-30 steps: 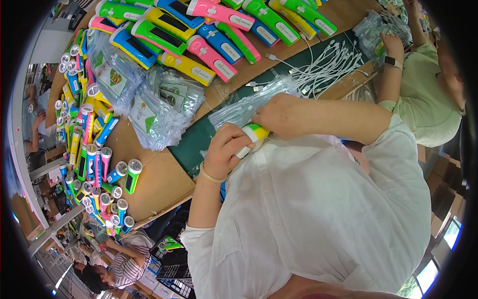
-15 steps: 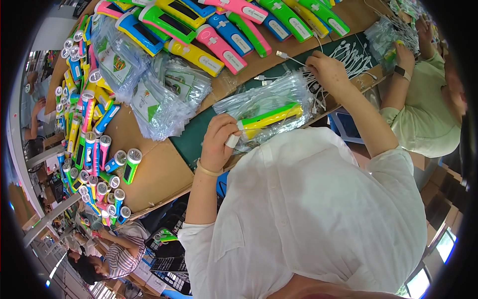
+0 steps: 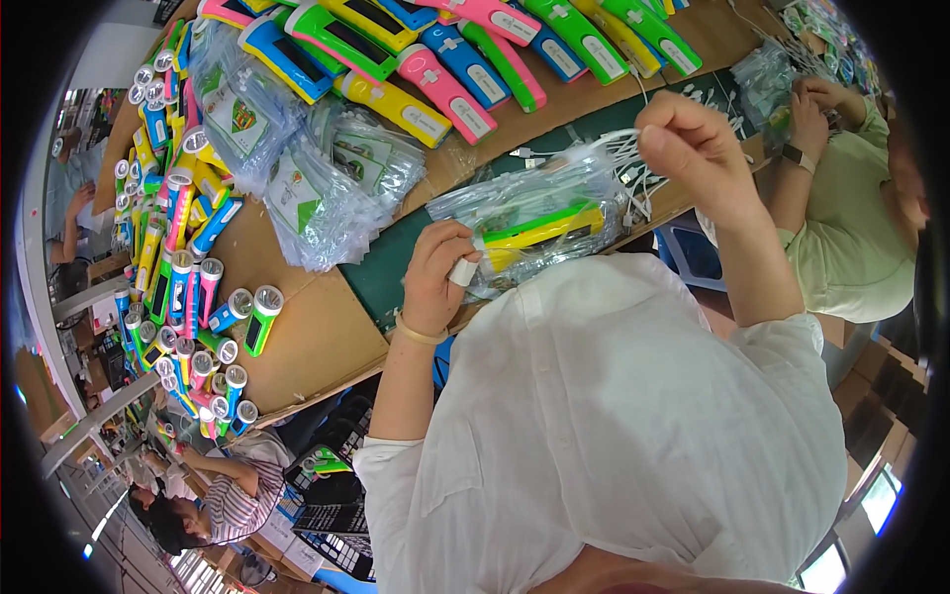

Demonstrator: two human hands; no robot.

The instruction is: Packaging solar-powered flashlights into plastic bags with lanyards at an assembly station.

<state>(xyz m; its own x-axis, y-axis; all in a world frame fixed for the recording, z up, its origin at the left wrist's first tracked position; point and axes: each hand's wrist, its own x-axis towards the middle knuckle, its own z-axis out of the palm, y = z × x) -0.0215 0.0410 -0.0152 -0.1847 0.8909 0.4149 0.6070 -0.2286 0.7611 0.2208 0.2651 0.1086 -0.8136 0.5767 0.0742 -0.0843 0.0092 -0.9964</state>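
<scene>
My left hand is closed on the near left end of a clear plastic bag. A yellow and green flashlight lies in or under the film, pointing away to the right from my fingers. Something white, perhaps tape, shows at my left thumb. Raised over the right end of the bag, my right hand pinches a white USB cable between thumb and fingers. Part of that cable hangs toward the bag's upper edge. Beneath and beside this hand is a pile of white cables.
Stacked flat bags with printed cards lie left of centre. Large colourful flashlights line the far side; many smaller ones heap at the left. A co-worker in pale green handles bags at the right. Black trays stand below left.
My right hand has risen off the cable pile and come nearer, drawing the white cable with it. My left hand stays on the bag. The co-worker's hands have come together.
</scene>
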